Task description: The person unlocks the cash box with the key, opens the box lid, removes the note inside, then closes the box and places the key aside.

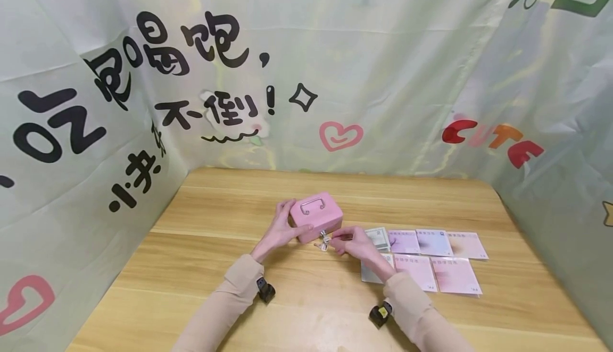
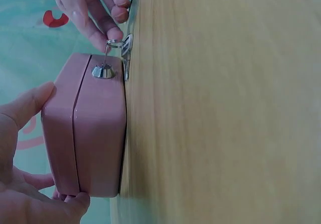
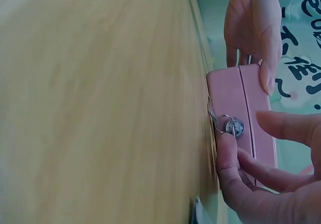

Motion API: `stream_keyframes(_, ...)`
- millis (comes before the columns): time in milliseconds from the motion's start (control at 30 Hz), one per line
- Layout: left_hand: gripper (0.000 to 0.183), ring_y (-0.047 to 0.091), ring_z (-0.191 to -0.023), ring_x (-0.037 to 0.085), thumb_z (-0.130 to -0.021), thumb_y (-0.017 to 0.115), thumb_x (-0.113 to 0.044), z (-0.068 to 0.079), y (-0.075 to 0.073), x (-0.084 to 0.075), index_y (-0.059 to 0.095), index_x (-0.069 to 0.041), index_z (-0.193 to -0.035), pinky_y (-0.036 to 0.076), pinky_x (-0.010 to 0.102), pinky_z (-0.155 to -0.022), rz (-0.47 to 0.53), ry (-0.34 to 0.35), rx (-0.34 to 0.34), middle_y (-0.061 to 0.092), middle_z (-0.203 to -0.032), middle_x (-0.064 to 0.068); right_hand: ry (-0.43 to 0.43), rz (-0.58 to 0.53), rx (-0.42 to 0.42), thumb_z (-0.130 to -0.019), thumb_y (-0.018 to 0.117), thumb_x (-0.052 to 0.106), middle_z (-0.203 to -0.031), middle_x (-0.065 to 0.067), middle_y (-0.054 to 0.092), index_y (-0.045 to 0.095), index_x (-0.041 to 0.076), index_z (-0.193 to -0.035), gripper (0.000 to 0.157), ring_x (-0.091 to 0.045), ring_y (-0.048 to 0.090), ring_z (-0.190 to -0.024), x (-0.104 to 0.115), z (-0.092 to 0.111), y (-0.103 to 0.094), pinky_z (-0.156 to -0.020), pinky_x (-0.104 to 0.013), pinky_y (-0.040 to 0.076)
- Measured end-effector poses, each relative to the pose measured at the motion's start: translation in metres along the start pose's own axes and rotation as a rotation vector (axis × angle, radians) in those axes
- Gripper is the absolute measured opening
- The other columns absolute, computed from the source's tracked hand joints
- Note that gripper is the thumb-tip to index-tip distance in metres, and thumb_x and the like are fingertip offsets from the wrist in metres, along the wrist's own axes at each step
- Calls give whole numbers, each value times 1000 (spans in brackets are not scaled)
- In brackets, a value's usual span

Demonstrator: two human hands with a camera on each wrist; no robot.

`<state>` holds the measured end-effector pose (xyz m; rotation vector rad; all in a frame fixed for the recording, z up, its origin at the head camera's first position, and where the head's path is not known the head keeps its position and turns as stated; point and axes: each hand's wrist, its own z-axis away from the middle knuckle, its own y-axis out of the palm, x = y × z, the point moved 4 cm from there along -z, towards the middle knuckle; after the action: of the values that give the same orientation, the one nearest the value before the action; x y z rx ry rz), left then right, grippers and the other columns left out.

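Observation:
A pink cash box [image 1: 323, 215] with a metal carrying handle [image 1: 313, 206] stands closed on the table. My left hand [image 1: 279, 229] grips its left end, thumb toward the front edge and fingers round the side. In the box's front, a key [image 3: 233, 127] sits in the round silver lock [image 2: 103, 72]. From that key hangs a ring [image 2: 115, 43] with a spare key [image 2: 127, 45] on it. My right hand [image 1: 355, 244] is at the lock, a fingertip touching the key while the thumb [image 3: 283, 125] stands apart from it.
Right of the box, several play banknotes [image 1: 457, 275] lie in two rows on the wooden table [image 1: 215, 214]; my right forearm passes over some of them. Printed cloth curtains [image 1: 383, 86] enclose the table's back and sides.

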<state>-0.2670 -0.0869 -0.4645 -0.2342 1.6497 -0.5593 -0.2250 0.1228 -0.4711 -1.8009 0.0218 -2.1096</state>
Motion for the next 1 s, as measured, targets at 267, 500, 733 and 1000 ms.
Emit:
stream_keyframes(267, 90, 37, -142, 44, -82, 82, -23, 1, 1, 0, 32, 4, -153, 27, 61, -124, 16, 8, -6, 29, -153, 27, 5, 32, -10, -88, 69, 3, -88, -17, 73, 64, -16, -113, 32, -10, 61, -65, -3, -5, 3, -65, -24, 58)
stream_keyframes(500, 90, 37, -142, 45, -82, 82, -24, 1, 0, -1, 32, 4, -153, 27, 63, -123, 5, 13, -6, 28, -154, 27, 2, 52, -41, -84, 71, 0, -86, -18, 73, 67, -14, -107, 27, -11, 62, -64, 2, -8, 5, -62, -23, 58)
stream_keyframes(733, 90, 36, -143, 46, -83, 82, -25, 1, 1, -1, 32, 4, -153, 26, 64, -123, -3, 14, 1, 26, -155, 28, -21, 78, -59, -84, 72, 0, -85, -21, 74, 69, -14, -101, 22, -11, 60, -60, 7, -10, 6, -58, -24, 58)
stream_keyframes(1000, 91, 36, -143, 46, -83, 81, -25, 1, 1, 0, 31, 4, -153, 27, 63, -123, -13, 8, 1, 25, -156, 28, -53, 245, -119, -83, 78, 8, -75, -9, 73, 74, -2, -90, 13, -12, 62, -57, 5, -15, 10, -52, -23, 56)
